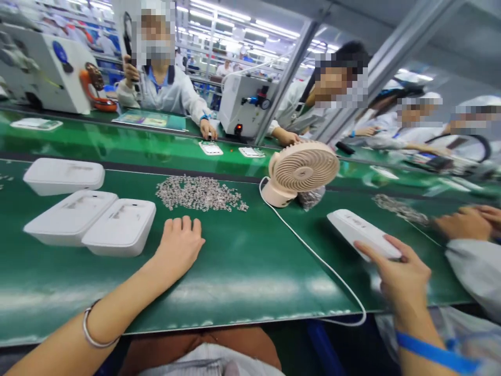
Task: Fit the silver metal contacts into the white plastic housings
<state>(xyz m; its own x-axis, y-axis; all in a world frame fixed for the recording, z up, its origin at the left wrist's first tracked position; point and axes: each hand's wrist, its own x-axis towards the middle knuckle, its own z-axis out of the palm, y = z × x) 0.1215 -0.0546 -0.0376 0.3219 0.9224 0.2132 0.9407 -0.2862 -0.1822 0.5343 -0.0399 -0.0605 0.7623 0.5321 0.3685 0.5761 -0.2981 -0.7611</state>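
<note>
At the far left of the green worktop (242, 271), three white casings (119, 228) are laid close together, with the two nearer ones touching side by side. Just right of them, the left hand (180, 248) is rested palm down on the bare mat. Its fingers (182, 225) are held together and lightly bent, and nothing is gripped. A bangle (93, 334) is worn on that wrist. Beyond the hand, a pile of small metal parts (199, 193) is spread loosely.

Further right, a small fan (301, 169) is stood on the mat. Its cable (313, 256) is trailed to the near edge and looped over it. Right of the cable, the held casing (358, 230) is gripped at its near end by the right hand (405, 277), whose fingers (391, 243) are closed over that end. Whether the far end is rested on the mat or raised just above it cannot be told. At the far right, a co-worker's hand (464, 223) is seen near a second pile of parts (399, 209).

Several risks may be judged from this layout. Since the held casing is gripped by one end only, it could tip or slip out of the grip. The cable lies just beside it and could be snagged, which would drag the fan over. The loose metal parts could be scattered by a careless sweep of the left hand. A knock against the co-worker's hand is also possible, as the two are near each other.
</note>
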